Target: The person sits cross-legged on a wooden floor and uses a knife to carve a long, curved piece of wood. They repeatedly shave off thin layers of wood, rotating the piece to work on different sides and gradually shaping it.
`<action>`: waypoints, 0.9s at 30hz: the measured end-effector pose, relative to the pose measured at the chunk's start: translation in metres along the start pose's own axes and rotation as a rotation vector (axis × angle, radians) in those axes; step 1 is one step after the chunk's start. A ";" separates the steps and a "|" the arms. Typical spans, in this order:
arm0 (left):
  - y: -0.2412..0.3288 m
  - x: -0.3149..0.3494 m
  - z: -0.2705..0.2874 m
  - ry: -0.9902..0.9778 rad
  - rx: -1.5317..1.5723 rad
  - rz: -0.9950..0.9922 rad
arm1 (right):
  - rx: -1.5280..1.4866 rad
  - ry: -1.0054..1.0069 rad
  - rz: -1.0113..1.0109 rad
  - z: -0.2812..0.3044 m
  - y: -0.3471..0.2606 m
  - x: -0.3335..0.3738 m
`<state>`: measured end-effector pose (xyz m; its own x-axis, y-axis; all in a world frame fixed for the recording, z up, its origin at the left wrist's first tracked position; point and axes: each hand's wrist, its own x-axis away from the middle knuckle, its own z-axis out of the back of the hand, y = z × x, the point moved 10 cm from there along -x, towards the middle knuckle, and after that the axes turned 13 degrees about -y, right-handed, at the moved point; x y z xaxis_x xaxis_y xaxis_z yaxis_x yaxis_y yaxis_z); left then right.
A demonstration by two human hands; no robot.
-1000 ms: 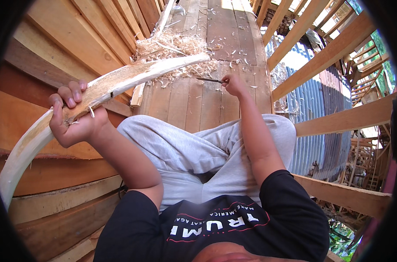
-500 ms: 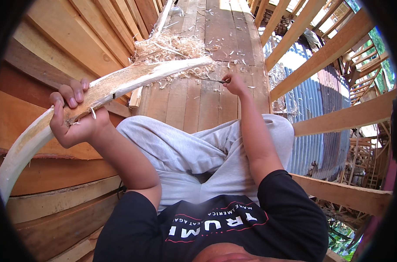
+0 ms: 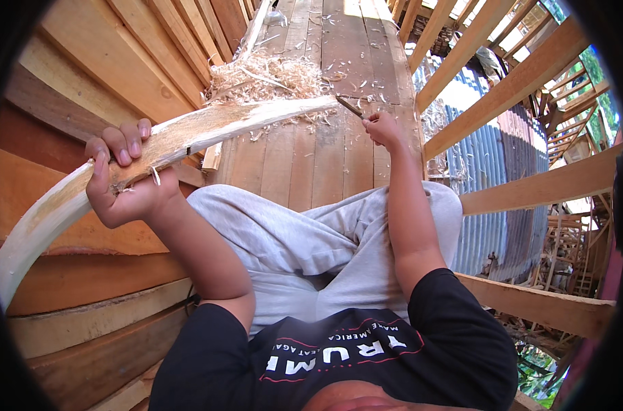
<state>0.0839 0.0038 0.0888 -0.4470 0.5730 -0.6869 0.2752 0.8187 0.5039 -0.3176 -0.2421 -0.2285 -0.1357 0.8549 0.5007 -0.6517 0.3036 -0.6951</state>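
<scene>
A long, curved piece of pale wood point(image 3: 222, 125) runs from the lower left up toward the middle of the head view. Its surface is partly white and partly tan, with a small dark mark on the near edge. My left hand point(image 3: 130, 204) wraps round it near the bend, the fingers over the top and the palm beneath. A thin shaving hangs beside that palm. In my right hand point(image 3: 383, 130) is a slim knife point(image 3: 350, 107), its handle mostly hidden by the fingers. The knife's tip lies at or very near the wood's far right end; I cannot tell whether they touch.
A heap of curled wood shavings point(image 3: 270, 77) lies on the plank floor point(image 3: 301, 168) beyond the wood. Stacked boards point(image 3: 119, 61) line the left side. Wooden rails point(image 3: 531, 188) stand at the right, with corrugated metal sheets point(image 3: 486, 212) beyond. My crossed legs point(image 3: 277, 226) are in front.
My right hand has moved slightly right and swung the knife so it points up and left toward the wood's end. The wood and my left hand have shifted a little right.
</scene>
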 end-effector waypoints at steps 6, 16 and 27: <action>-0.034 -0.003 -0.013 -0.225 0.043 0.010 | -0.208 0.022 0.229 -0.032 -0.037 0.002; -0.065 0.013 -0.044 -0.488 0.035 -0.048 | -0.391 -0.230 0.434 -0.048 -0.091 0.040; -0.102 0.024 -0.082 -0.540 0.089 0.026 | -0.365 -0.291 0.023 -0.055 -0.022 0.016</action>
<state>-0.0245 -0.0693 0.0634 0.0556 0.5113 -0.8576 0.3615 0.7903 0.4947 -0.2646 -0.2119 -0.2340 -0.3843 0.7256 0.5708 -0.3482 0.4587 -0.8175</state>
